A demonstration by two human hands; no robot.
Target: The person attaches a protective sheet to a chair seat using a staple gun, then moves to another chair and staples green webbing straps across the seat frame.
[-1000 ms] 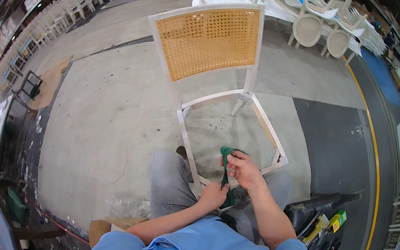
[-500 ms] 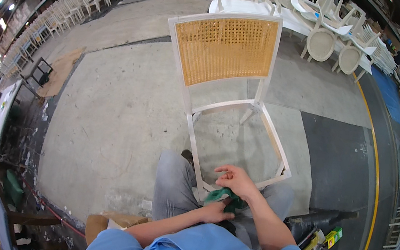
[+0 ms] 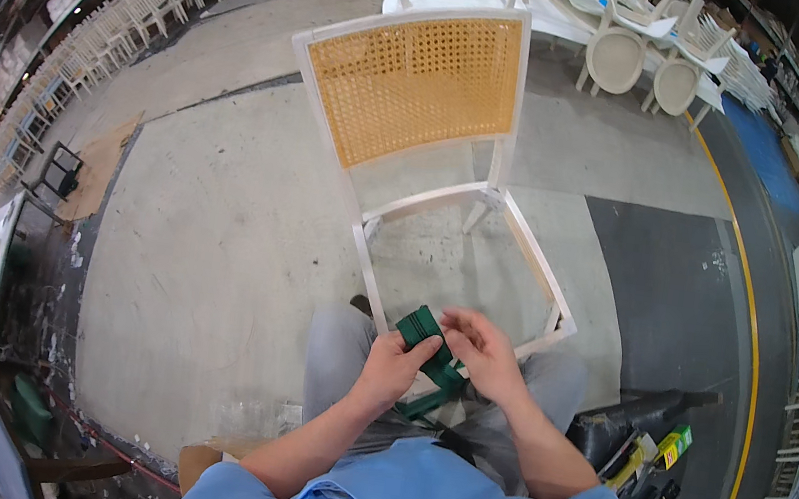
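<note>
Head cam, looking down: left hand is wrapped around a dark green pad, held over the lap. Right hand sits just beside it, fingers curled onto the pad's edge. Right past both hands is a white chair frame with a cane back, seat open.

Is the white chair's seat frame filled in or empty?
Empty. The concrete floor shows through the open seat frame of the chair; only its back has cane webbing.

Green pad, white-framed chair
</note>
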